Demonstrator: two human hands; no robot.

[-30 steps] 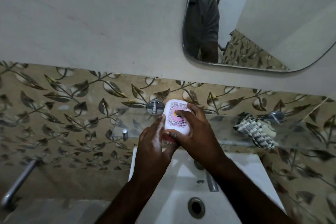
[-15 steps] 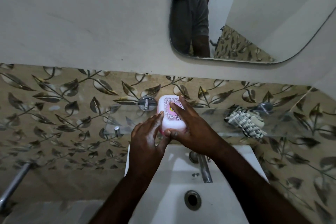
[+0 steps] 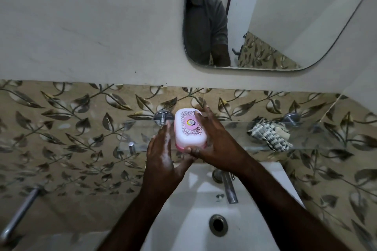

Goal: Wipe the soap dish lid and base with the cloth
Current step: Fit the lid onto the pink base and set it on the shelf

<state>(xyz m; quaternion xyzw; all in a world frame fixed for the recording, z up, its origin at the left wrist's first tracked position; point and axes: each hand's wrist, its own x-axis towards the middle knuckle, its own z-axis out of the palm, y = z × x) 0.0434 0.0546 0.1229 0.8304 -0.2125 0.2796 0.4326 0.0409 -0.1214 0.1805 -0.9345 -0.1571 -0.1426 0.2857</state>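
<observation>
Both hands are on the soap dish. The left hand point(image 3: 161, 159) lies with straight fingers pressed against its left side. The right hand point(image 3: 216, 144) curls round the right side, fingers hooked over the far end and thumb at the near end. The oval white plastic lid with pink scrollwork point(image 3: 188, 130) covers the rosy pink plastic base point(image 3: 180, 147), of which only a sliver shows at the near edge. The dish is at the front of the clear glass wall shelf point(image 3: 318, 136); I cannot tell whether it rests there or is just lifted.

The left hand shows a wet-looking sheen, so the smooth plastic could slip. If the grip catches only the lid, the base may part from it and drop into the white ceramic basin point(image 3: 183, 220) directly below. A hard knock could also jar the glass.

No wiping looks begun: the crumpled black-and-white checked cloth point(image 3: 269, 134) lies on the same shelf, well apart to the right. Fetching it means one hand lets go, probably the right, being nearer, which leaves a weaker hold.

A chrome shelf bracket point(image 3: 161, 117) sits just beside the left fingertips and crowds that side. The chrome tap point(image 3: 229, 189) stands under the right wrist, with the round drain point(image 3: 218, 225) nearer the camera. Above hangs a rounded wall mirror point(image 3: 285, 26), over beige leaf-patterned tiles point(image 3: 71, 118).
</observation>
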